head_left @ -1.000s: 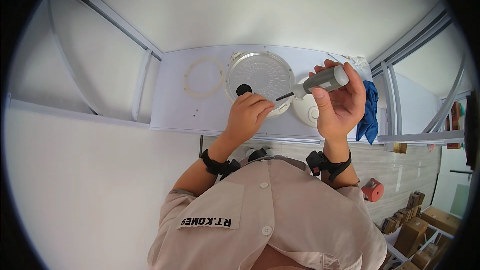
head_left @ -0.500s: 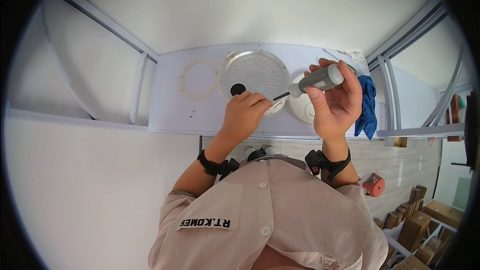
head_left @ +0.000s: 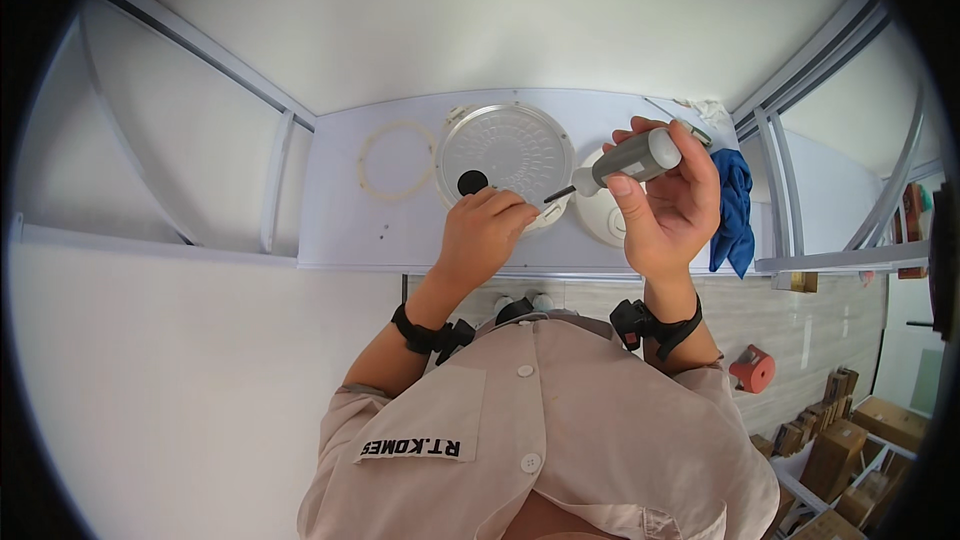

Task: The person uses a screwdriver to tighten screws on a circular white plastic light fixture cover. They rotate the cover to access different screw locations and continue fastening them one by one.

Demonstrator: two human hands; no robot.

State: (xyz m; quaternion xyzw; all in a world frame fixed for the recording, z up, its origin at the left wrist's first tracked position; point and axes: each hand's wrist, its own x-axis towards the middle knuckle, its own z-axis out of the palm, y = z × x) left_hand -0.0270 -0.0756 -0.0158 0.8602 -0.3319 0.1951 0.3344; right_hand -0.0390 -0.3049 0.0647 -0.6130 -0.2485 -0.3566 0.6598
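My right hand (head_left: 672, 212) is wrapped round the grey handle of a screwdriver (head_left: 628, 160), its dark shaft slanting down to the left. The tip comes to the near right rim of a round lid-like part (head_left: 508, 132) with a patterned metal face and white edge. Closed in a pinch, my left hand (head_left: 482, 235) is at that same rim, beside the tip; whatever its fingers hold is hidden. A black round piece (head_left: 472, 182) rests on the part, just beyond my left knuckles. Partly behind my right hand lies a white round cover (head_left: 600, 218).
A pale thin ring (head_left: 362, 178) lies at the left of the white table (head_left: 335, 240), with small screw-like bits (head_left: 384, 231) nearer. At right are a blue cloth (head_left: 733, 215) and a crumpled white piece (head_left: 712, 112). Metal frame posts (head_left: 775, 190) flank the table.
Both hands, the screwdriver and the round part appear very slightly farther left. The grip on the screwdriver and the left-hand pinch look the same.
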